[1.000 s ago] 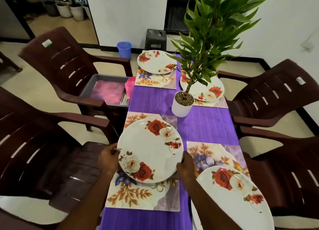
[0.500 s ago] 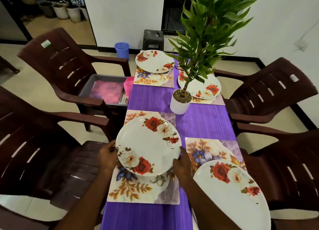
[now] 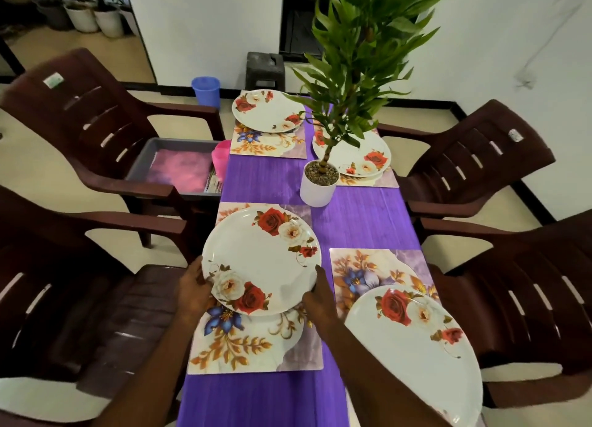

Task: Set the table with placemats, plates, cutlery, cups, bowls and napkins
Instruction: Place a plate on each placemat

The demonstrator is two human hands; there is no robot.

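A white plate with red and cream roses (image 3: 261, 260) lies over the near-left floral placemat (image 3: 253, 343). My left hand (image 3: 193, 290) grips its left rim and my right hand (image 3: 317, 293) its right rim. A second rose plate (image 3: 413, 346) rests on the near-right placemat (image 3: 368, 266), overhanging toward me. Two more plates (image 3: 267, 109) (image 3: 368, 157) sit on the far placemats (image 3: 266, 143). A pink cup (image 3: 221, 157) stands at the table's left edge.
A potted green plant in a white pot (image 3: 318, 183) stands mid-table on the purple cloth (image 3: 362, 215). Dark brown chairs (image 3: 105, 119) (image 3: 474, 157) flank both sides. A grey tray (image 3: 179, 170) with pink cloth rests on the far-left chair. A blue bin (image 3: 206, 90) sits on the floor.
Both hands have kept their hold on the plate's rims; the plate sits slightly farther up the placemat, uncovering more of its near edge.
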